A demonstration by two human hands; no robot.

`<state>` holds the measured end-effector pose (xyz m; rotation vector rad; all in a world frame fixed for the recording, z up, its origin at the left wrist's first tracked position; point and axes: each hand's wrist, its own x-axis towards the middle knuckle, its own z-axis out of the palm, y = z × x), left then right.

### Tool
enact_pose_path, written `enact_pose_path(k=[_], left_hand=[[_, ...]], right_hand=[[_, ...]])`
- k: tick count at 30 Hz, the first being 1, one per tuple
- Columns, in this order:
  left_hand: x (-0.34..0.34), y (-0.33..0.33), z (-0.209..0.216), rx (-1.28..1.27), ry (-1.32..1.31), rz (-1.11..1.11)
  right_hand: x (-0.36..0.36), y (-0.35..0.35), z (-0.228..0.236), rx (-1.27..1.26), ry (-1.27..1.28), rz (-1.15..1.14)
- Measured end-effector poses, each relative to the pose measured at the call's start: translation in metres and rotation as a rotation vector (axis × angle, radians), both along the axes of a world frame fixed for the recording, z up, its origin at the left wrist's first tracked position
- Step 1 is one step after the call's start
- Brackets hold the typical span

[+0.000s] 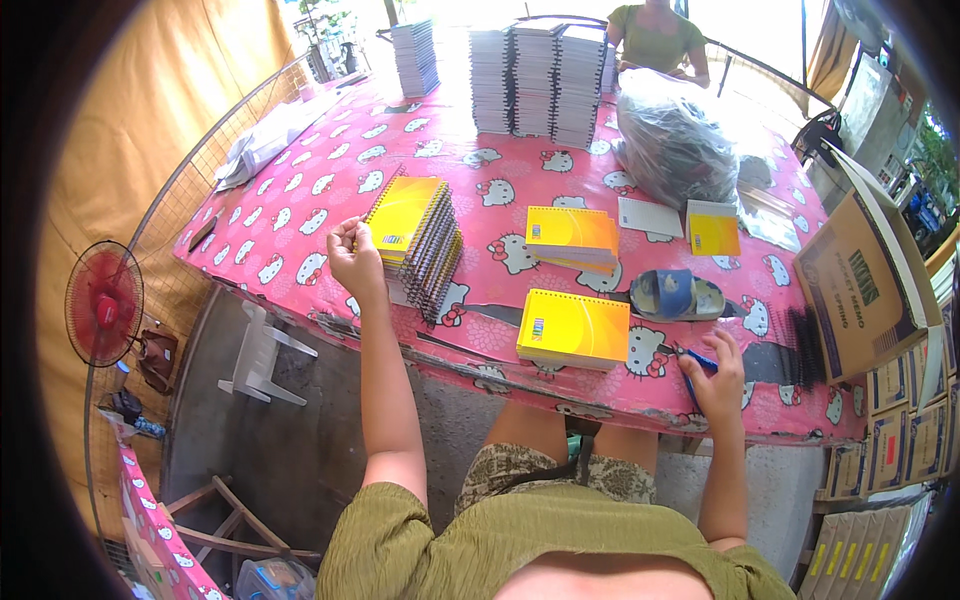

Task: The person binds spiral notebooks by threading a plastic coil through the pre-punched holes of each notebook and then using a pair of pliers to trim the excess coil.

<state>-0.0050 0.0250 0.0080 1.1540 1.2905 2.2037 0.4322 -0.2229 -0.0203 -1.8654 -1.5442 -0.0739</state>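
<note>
From the head camera, the left hand [353, 258] rests curled, fingers pinched together with nothing visible in them, touching the left edge of a leaning stack of yellow spiral notebooks [415, 240]. The stack's long axis runs away from the person. The right hand [718, 378] is closed around blue-handled pliers [695, 362], just right of a single yellow notebook [573, 328]. The pink patterned worktop [480, 190] stands in an open-sided shed.
</note>
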Motion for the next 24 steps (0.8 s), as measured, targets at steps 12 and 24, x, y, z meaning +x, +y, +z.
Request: enact_pose_path(k=[12,24], left_hand=[[0.039,-0.052,0.041,0.128,0.169,0.141],[0.186,-0.133,0.044,0.209,1.150,-0.558]], right_hand=[[-0.062,0.085,-0.045,-0.171,0.533,0.194],[-0.084,0.063,0.019,0.239,0.422,0.415]])
